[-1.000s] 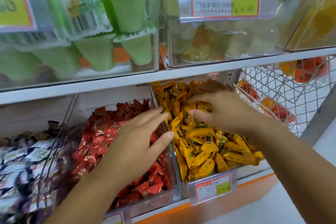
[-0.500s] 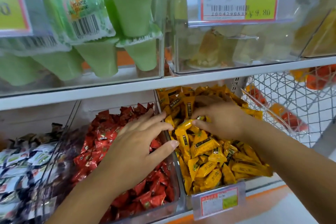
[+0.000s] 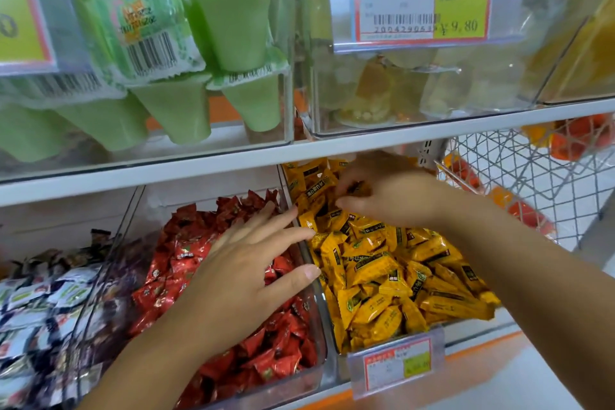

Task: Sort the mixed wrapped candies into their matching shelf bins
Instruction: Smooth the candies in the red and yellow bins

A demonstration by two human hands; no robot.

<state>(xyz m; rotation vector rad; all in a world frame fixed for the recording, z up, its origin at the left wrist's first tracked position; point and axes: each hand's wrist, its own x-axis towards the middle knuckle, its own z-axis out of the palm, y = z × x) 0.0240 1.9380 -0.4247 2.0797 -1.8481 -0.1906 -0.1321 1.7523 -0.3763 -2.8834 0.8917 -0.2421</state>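
The left hand (image 3: pixel 246 263) lies flat, fingers spread and grasping nothing, on the red candies (image 3: pixel 213 280) at the right wall of their clear bin (image 3: pixel 319 373), its fingertips crossing the divider toward the yellow candies (image 3: pixel 392 276). The right hand (image 3: pixel 389 196) reaches into the rear of the yellow bin under the shelf edge (image 3: pixel 166 170), fingers curled among the wrappers; whether it grips one cannot be told. A price tag (image 3: pixel 396 363) hangs on that bin's front edge. Green jelly cups (image 3: pixel 229 27) fill the bin above.
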